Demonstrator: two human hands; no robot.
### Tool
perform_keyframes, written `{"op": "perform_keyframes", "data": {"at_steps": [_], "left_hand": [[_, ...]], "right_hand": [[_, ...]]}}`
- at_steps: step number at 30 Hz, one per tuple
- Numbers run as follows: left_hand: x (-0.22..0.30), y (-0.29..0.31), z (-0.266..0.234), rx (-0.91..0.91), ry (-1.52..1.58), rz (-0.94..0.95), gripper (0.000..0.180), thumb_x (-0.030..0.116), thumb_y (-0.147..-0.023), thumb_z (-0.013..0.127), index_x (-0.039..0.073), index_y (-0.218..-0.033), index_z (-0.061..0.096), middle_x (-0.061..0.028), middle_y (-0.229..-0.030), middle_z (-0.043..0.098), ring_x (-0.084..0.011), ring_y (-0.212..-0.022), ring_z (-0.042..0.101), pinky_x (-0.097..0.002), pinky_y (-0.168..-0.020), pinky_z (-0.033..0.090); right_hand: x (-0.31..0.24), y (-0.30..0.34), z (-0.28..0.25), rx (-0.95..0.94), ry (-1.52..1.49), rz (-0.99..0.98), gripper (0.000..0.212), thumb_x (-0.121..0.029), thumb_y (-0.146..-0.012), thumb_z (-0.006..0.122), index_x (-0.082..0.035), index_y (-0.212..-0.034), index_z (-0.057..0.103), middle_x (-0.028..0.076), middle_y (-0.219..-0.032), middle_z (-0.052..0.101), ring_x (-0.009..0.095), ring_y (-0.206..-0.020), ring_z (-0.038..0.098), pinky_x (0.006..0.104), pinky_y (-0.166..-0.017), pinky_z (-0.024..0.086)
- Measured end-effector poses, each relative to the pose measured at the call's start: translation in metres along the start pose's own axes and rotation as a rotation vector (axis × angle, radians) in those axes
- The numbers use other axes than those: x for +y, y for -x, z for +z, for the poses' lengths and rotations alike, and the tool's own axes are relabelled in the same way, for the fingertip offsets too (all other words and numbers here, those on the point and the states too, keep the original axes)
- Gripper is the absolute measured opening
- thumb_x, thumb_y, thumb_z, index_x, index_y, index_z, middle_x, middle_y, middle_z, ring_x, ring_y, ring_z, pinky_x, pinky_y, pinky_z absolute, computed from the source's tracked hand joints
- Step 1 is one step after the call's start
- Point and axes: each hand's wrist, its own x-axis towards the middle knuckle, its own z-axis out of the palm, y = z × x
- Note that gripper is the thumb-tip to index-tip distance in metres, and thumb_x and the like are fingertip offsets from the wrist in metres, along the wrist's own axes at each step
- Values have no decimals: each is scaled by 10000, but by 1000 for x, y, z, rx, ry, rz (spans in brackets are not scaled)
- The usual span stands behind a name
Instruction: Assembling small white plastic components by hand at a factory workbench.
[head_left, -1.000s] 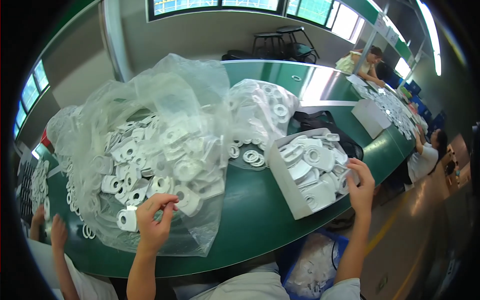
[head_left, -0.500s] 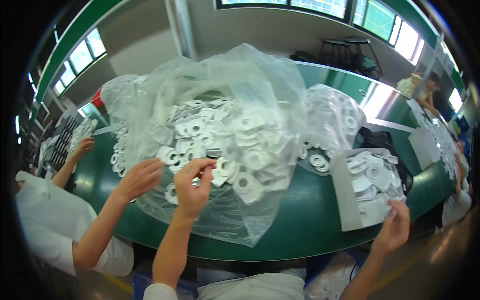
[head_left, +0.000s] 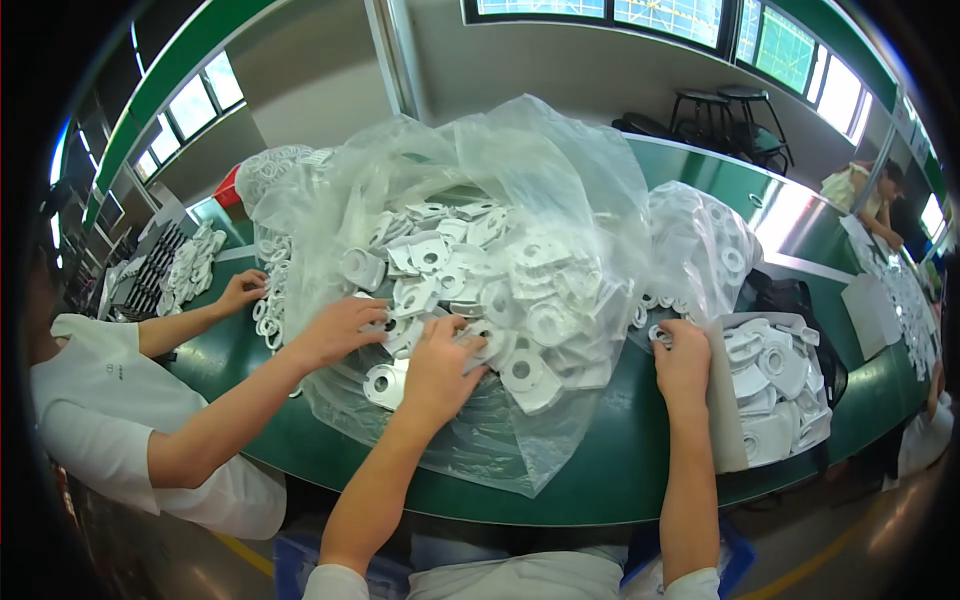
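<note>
My left hand [head_left: 440, 365] digs in the bag of white parts [head_left: 480, 290], fingers curled on one. My right hand [head_left: 683, 362] pinches a small ring [head_left: 657, 334] by the box [head_left: 775, 390] near the table's [head_left: 600, 470] front edge. I think it goes in next.

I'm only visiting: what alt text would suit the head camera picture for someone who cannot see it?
The person's left hand digs into a clear plastic bag of white flat parts on a green table, while the right hand touches a box of the same parts. A co-worker's hand reaches into the bag from the left.

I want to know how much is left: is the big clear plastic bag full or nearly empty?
Still well filled: the plastic bag lies open, heaped with white parts; left hand reaches in.
</note>
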Motion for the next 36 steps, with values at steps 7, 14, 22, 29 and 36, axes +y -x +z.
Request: {"op": "perform_keyframes", "data": {"at_steps": [7,14,22,29,36], "left_hand": [[-15,-5,-27,381,516,-319,119,100,-826,679,-7,-856,636,-48,-781,630,-135,-691,571,-253,-625,430],[24,6,-5,179,1145,-442,141,79,-917,584,-8,-1013,643,-51,-876,683,-64,-753,613,-206,-685,481],[32,16,20,-106,1698,-582,228,139,-954,562,-41,-1081,620,-58,-912,681,-45,-775,590,-185,-667,459],[45,11,0,-160,1585,-465,276,127,-942,582,-41,-1161,595,-50,-923,681,-44,-786,594,-182,-682,464],[45,11,0,-87,1529,-461,258,122,-929,604,-43,-1126,615,-41,-897,691,-41,-772,595,-189,-673,466]], "right_hand": [[-1,-3,1,57,-136,27,126,-49,-795,651,42,-880,671,170,-861,671,337,-827,633,368,-770,489],[-59,14,-16,249,-735,66,133,-27,-886,603,59,-973,655,73,-852,671,120,-785,618,248,-720,482],[-114,54,3,29,-665,-703,165,48,-718,700,-9,-871,681,109,-868,672,292,-910,662,360,-797,526],[-115,55,7,-116,-663,-722,184,56,-705,699,-21,-872,698,120,-949,681,313,-1000,646,414,-907,508],[-108,65,22,-507,-1368,-84,548,49,-889,522,15,-1395,315,130,-1359,440,206,-1260,436,321,-1021,384]]}}
